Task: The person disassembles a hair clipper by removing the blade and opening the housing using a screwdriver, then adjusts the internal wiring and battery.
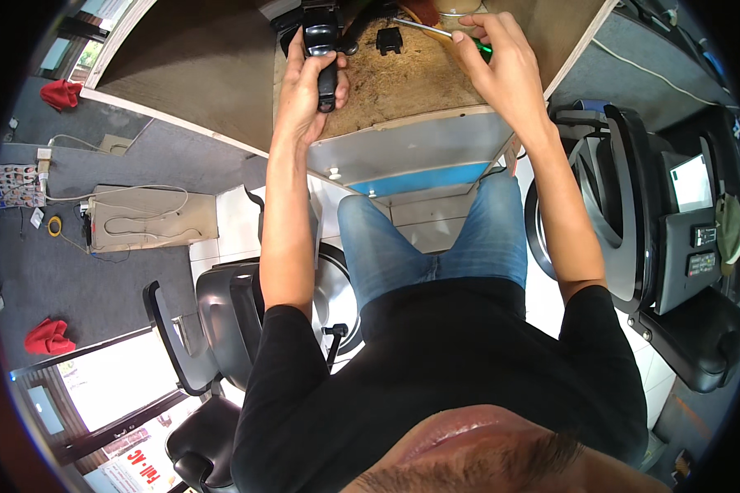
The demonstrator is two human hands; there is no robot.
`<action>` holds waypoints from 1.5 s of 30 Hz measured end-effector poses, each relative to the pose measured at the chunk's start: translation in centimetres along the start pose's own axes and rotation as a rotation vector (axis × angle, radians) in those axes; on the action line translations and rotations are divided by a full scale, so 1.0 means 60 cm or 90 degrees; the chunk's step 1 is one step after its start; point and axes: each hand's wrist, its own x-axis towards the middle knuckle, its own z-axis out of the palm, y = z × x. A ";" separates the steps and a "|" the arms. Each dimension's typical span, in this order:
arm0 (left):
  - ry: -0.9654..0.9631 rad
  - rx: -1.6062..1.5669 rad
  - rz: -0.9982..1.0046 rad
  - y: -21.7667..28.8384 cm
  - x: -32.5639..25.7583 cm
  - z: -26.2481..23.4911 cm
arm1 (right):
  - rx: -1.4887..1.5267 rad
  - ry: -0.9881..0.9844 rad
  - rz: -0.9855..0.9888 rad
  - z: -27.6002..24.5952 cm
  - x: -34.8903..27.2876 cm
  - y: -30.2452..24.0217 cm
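Observation:
My left hand (298,94) is wrapped round a black hair clipper (321,37), held upright at the left of the worn wooden worktop (403,90). In my right hand (506,70) is a screwdriver (426,29), its green handle partly hidden by the fingers. The thin metal shaft points left, toward the clipper, with its tip apart from it. A small black plastic piece (389,39) lies on the worktop between my hands. Dark items beside the clipper at the far edge are cut off and hard to make out.
Beneath the worktop is a grey and blue drawer front (419,182). Black barber chairs stand at the left (226,316) and right (633,205). A cabinet side panel (193,66) rises left of the worktop. Red cloths (49,337) and a cabled board (140,218) are farther left.

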 end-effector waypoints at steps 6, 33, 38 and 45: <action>-0.012 0.130 0.042 0.004 -0.006 0.012 | -0.180 -0.079 -0.064 0.006 -0.008 0.034; 0.079 0.414 -0.008 0.027 -0.056 -0.030 | -0.007 -0.165 0.019 -0.009 -0.010 -0.001; 0.060 0.449 -0.024 0.028 -0.057 -0.032 | 0.022 -0.120 -0.032 -0.003 -0.012 0.004; 0.039 0.396 -0.012 0.024 -0.058 -0.032 | 0.014 -0.103 -0.085 -0.004 -0.012 0.005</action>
